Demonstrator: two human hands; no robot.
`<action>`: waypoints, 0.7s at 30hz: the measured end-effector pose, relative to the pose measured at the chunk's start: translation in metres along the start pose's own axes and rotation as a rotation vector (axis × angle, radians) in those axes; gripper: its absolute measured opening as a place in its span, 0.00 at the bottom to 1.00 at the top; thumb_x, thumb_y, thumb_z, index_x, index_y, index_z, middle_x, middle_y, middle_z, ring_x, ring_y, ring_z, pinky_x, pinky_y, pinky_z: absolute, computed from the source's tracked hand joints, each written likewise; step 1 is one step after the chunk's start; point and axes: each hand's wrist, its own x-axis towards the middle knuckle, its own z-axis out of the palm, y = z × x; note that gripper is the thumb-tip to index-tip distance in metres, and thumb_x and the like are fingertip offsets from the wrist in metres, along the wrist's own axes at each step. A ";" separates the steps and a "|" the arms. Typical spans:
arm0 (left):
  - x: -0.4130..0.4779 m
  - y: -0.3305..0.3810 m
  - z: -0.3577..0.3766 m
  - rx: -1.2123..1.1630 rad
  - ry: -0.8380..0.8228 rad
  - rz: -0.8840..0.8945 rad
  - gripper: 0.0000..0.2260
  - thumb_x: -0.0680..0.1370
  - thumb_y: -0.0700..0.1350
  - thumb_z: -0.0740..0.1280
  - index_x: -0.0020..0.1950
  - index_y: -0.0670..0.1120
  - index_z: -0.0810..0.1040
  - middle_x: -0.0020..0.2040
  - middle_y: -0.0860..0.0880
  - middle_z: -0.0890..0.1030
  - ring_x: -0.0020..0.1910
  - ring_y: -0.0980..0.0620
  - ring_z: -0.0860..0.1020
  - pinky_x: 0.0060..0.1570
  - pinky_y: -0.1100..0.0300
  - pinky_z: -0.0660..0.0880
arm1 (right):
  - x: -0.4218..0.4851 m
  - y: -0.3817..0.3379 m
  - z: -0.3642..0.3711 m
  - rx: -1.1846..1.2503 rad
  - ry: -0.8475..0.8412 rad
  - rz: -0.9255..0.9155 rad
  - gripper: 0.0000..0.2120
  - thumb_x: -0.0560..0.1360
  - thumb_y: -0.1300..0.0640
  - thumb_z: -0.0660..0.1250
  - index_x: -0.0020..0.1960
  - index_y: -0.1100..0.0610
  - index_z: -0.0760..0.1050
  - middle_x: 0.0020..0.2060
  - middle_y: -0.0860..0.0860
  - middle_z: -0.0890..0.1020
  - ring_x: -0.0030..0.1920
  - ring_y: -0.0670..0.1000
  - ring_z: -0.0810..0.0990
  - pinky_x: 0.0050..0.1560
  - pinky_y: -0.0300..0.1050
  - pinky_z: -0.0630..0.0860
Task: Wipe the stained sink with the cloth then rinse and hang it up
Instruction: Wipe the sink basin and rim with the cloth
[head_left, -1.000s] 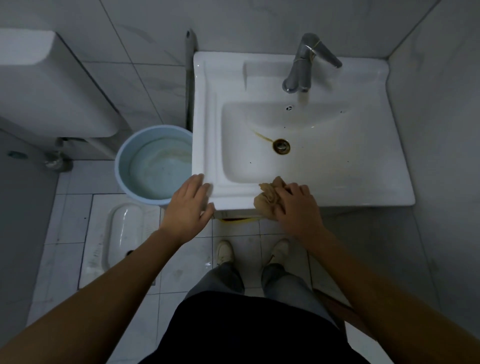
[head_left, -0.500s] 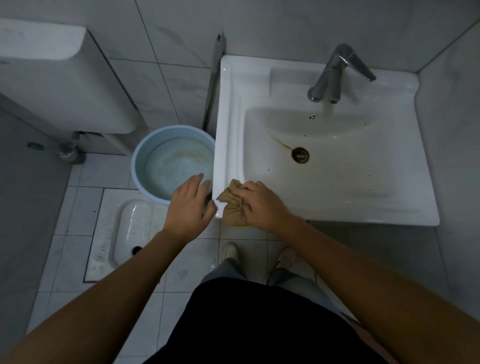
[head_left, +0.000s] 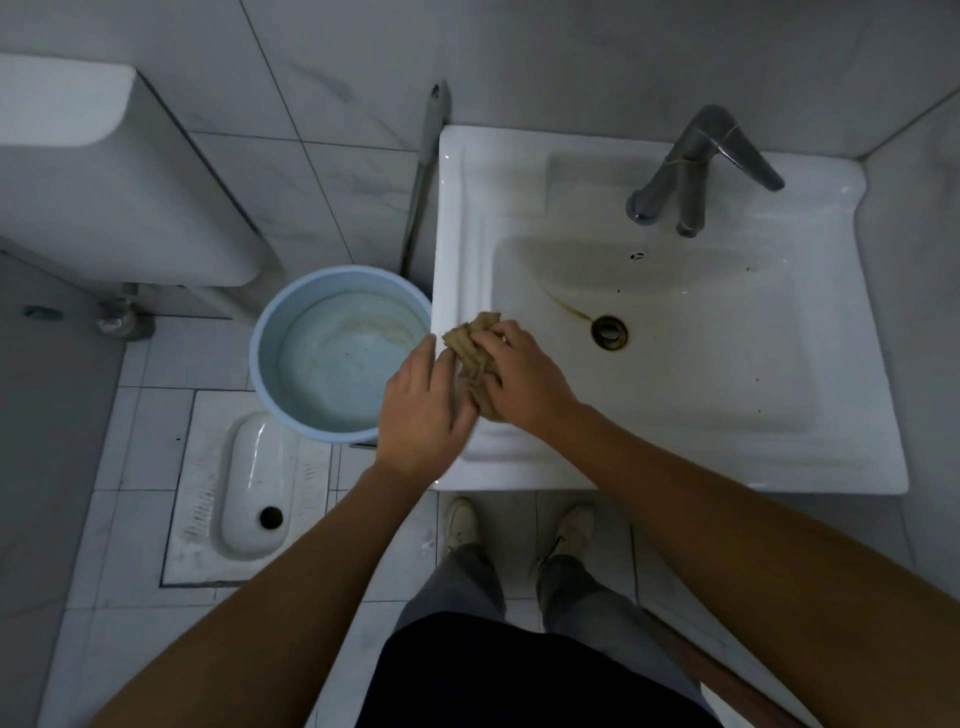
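A white sink (head_left: 810, 467) stands against the tiled wall, with a brown stain streak (head_left: 563, 306) running down to its drain (head_left: 609, 331). A crumpled tan cloth (head_left: 470, 340) lies on the sink's left rim. My right hand (head_left: 522, 382) presses down on the cloth and grips it. My left hand (head_left: 423, 405) rests beside it on the rim's front left corner, fingers against the cloth's edge. A metal tap (head_left: 691, 171) stands at the back of the sink.
A light blue bucket (head_left: 332, 353) sits on the floor just left of the sink. A squat toilet pan (head_left: 249, 488) is set in the floor further left, under a white cistern (head_left: 104, 171). A thin pole (head_left: 423, 171) leans by the sink.
My right hand has slid the cloth from the front rim leftward and up along the left rim. My left hand moved in beside it. The view shifted left.
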 end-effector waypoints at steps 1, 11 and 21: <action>-0.001 0.002 0.005 -0.008 -0.003 -0.010 0.27 0.82 0.56 0.61 0.77 0.44 0.64 0.77 0.38 0.65 0.74 0.40 0.66 0.71 0.47 0.66 | 0.006 0.003 -0.001 -0.021 0.019 -0.005 0.27 0.76 0.60 0.64 0.74 0.53 0.67 0.68 0.55 0.69 0.65 0.57 0.71 0.59 0.56 0.77; -0.004 0.000 0.028 -0.085 0.023 -0.032 0.30 0.81 0.56 0.59 0.79 0.42 0.59 0.80 0.38 0.58 0.76 0.39 0.64 0.74 0.47 0.64 | 0.115 0.028 -0.039 -0.124 0.140 0.133 0.23 0.77 0.60 0.61 0.72 0.57 0.67 0.66 0.59 0.69 0.65 0.59 0.71 0.59 0.55 0.76; -0.004 0.005 0.020 -0.057 0.022 -0.070 0.30 0.79 0.51 0.63 0.79 0.42 0.62 0.80 0.38 0.59 0.76 0.41 0.65 0.73 0.49 0.63 | 0.104 0.016 -0.012 -0.088 0.218 -0.037 0.28 0.75 0.60 0.64 0.75 0.57 0.66 0.68 0.59 0.71 0.66 0.60 0.70 0.61 0.53 0.74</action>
